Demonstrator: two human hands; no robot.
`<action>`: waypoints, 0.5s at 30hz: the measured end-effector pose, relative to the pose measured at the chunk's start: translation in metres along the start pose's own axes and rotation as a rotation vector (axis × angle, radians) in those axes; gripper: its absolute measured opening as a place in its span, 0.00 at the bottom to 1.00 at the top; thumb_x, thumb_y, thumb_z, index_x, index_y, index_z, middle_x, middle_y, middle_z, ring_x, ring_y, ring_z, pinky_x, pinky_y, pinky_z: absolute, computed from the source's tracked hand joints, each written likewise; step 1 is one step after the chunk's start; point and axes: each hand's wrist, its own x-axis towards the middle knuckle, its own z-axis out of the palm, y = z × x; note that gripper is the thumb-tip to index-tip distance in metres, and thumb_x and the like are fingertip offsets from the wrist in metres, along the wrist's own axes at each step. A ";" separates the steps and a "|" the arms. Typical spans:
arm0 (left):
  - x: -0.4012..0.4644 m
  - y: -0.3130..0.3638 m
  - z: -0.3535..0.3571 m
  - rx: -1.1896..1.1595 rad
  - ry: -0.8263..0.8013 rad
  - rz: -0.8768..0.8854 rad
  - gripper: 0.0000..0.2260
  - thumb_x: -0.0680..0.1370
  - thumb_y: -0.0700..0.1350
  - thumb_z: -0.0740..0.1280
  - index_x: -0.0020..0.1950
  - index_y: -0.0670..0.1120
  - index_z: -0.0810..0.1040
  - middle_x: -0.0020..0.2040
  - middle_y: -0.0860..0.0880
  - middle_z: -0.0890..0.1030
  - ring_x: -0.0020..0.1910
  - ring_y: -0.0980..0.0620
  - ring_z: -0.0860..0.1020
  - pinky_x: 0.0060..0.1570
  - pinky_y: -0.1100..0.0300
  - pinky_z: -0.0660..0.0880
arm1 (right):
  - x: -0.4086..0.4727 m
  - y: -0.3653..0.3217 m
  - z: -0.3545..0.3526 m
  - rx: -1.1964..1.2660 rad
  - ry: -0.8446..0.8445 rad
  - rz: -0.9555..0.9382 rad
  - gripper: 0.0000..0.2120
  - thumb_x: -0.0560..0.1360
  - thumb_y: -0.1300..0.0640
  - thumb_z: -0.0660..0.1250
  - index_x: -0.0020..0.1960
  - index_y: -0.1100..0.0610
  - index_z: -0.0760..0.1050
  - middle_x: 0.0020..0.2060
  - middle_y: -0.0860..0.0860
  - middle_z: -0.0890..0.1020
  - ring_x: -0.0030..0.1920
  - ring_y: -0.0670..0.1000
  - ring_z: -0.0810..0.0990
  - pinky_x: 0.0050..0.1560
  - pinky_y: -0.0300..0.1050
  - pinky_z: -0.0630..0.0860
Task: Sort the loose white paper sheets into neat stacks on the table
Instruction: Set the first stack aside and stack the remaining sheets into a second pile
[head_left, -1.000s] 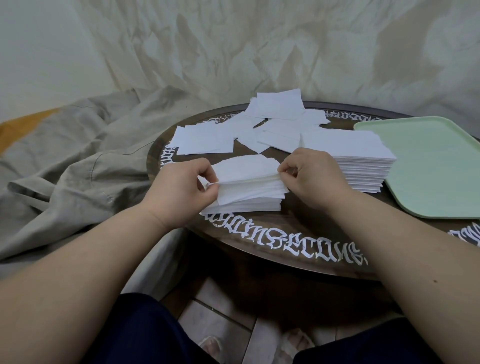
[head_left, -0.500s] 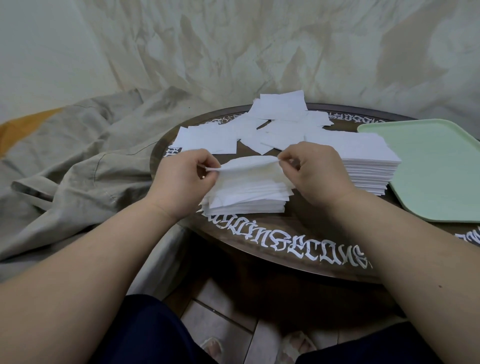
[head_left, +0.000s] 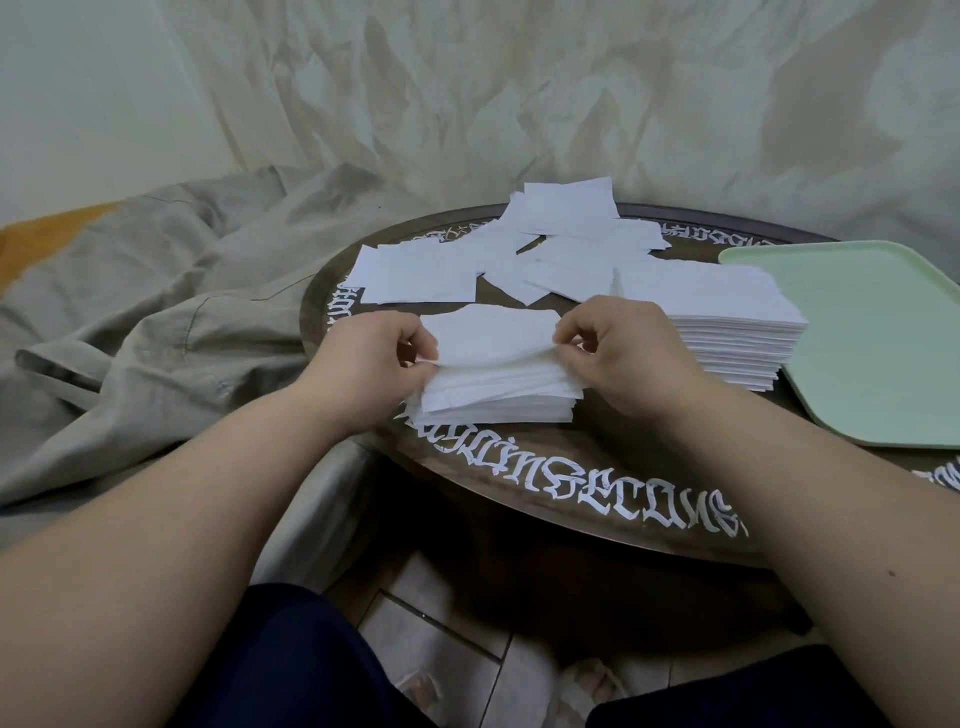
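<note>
Left hand (head_left: 374, 358), right hand (head_left: 618, 353): fingers curled, pinching opposite ends of top sheets on small stack (head_left: 498, 384), beside tall stack (head_left: 727, 332). Advice: lift evenly, square edges before setting down.

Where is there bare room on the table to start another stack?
The green tray lies bare. A bare strip of table runs along the near rim, between the small stack and the tray. The far half is crowded with loose sheets; the tall stack fills the middle right.
</note>
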 end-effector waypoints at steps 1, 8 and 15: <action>0.000 0.000 0.000 0.001 -0.023 -0.007 0.12 0.71 0.41 0.73 0.34 0.56 0.74 0.45 0.52 0.83 0.42 0.54 0.80 0.51 0.58 0.75 | -0.001 -0.001 -0.001 0.002 -0.017 0.016 0.06 0.76 0.58 0.67 0.50 0.56 0.81 0.49 0.50 0.82 0.49 0.48 0.77 0.50 0.39 0.70; -0.005 0.003 -0.007 -0.047 -0.048 0.023 0.11 0.70 0.39 0.72 0.34 0.54 0.75 0.43 0.53 0.83 0.41 0.53 0.80 0.48 0.55 0.77 | -0.003 -0.002 -0.006 0.027 0.019 0.045 0.06 0.76 0.58 0.66 0.50 0.56 0.81 0.48 0.50 0.82 0.45 0.45 0.75 0.50 0.40 0.71; -0.006 0.007 -0.005 0.079 -0.150 0.031 0.09 0.68 0.45 0.76 0.44 0.50 0.78 0.44 0.53 0.79 0.38 0.63 0.74 0.46 0.62 0.71 | -0.007 -0.001 -0.003 0.018 -0.059 0.083 0.05 0.75 0.57 0.67 0.50 0.54 0.81 0.45 0.50 0.83 0.48 0.49 0.79 0.51 0.43 0.74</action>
